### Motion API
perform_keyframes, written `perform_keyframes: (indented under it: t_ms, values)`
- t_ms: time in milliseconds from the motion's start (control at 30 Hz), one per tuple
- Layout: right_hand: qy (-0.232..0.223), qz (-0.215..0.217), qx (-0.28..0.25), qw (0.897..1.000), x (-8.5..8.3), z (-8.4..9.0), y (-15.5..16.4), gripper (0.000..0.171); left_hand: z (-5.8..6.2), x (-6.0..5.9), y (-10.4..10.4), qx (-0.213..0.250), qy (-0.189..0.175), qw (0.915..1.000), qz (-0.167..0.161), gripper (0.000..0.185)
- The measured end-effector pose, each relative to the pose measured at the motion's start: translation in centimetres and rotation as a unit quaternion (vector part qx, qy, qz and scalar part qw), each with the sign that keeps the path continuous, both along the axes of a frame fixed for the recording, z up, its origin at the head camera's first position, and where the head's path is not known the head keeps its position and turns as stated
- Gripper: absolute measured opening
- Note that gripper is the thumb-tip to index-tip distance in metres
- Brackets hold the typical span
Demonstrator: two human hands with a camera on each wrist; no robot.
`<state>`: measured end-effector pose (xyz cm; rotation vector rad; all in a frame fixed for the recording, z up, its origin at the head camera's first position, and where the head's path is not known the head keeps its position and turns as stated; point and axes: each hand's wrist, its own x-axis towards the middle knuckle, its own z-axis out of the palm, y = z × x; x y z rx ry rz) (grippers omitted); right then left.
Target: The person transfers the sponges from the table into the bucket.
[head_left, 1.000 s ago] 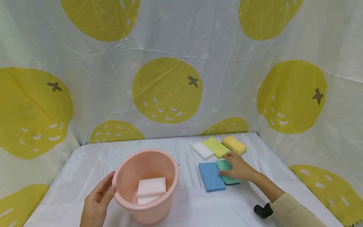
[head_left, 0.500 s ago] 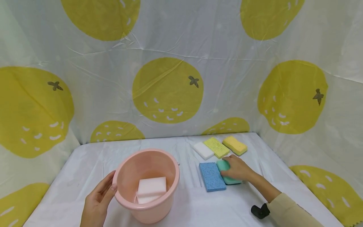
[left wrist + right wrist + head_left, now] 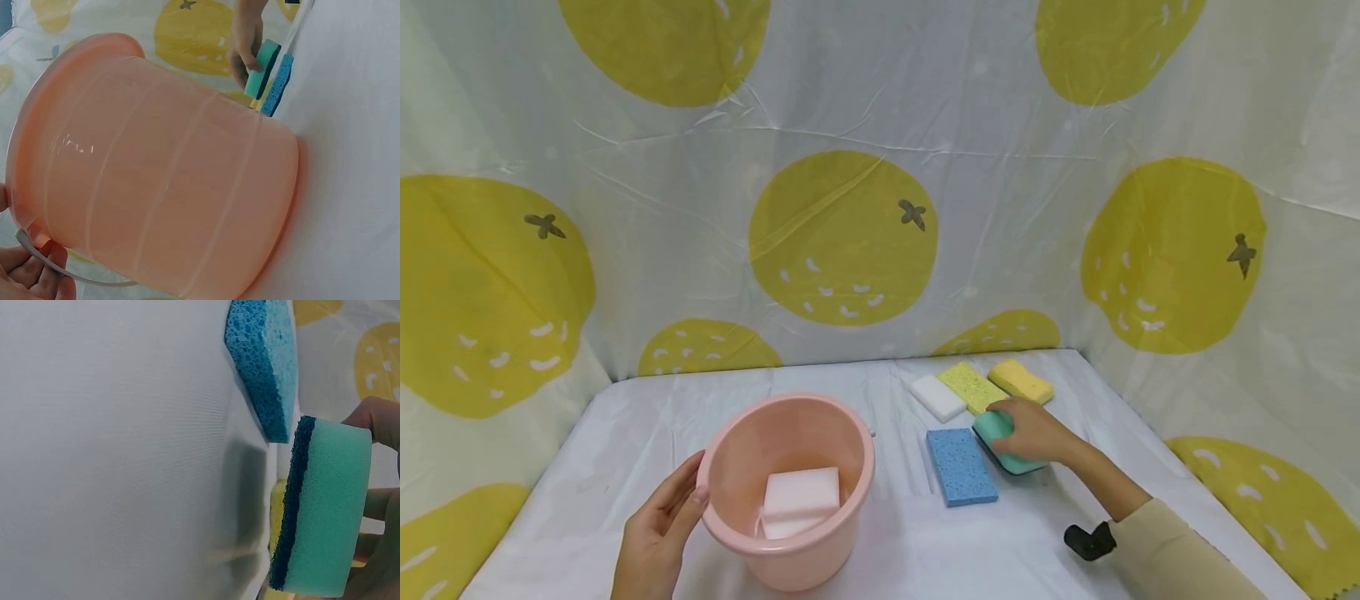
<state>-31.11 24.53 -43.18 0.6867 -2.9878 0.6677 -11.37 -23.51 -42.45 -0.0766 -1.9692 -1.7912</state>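
Note:
My right hand grips a green sponge with a dark scouring underside and holds it just off the white cloth, tilted; the right wrist view shows the green sponge clear of the table beside a blue sponge. The blue sponge lies flat to its left. My left hand rests against the left side of a pink bucket, fingers straight along its wall. A white sponge lies inside the bucket. The left wrist view shows the bucket wall close up.
A white sponge, a lime-yellow sponge and an orange-yellow sponge lie in a row at the back right. A white cloth covers the table. Curtains printed with yellow fruit close in three sides.
My right hand has closed on the green sponge and lifted it off the cloth, tilting it. The left hand and the bucket have stayed put.

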Motion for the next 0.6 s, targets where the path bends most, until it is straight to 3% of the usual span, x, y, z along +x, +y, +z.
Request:
perform_keyframes:
  t_ms: [333,600]
  values:
    - [0.013,0.006,-0.009,1.0,0.0,2.1,-0.4,0.06,0.2,0.1,0.1,-0.003,-0.016,0.9999,0.0,0.045]
    - [0.019,0.012,-0.008,1.0,-0.1,4.1,-1.0,0.061,-0.1,0.0,-0.1,0.001,0.002,1.0,-0.004,0.043]
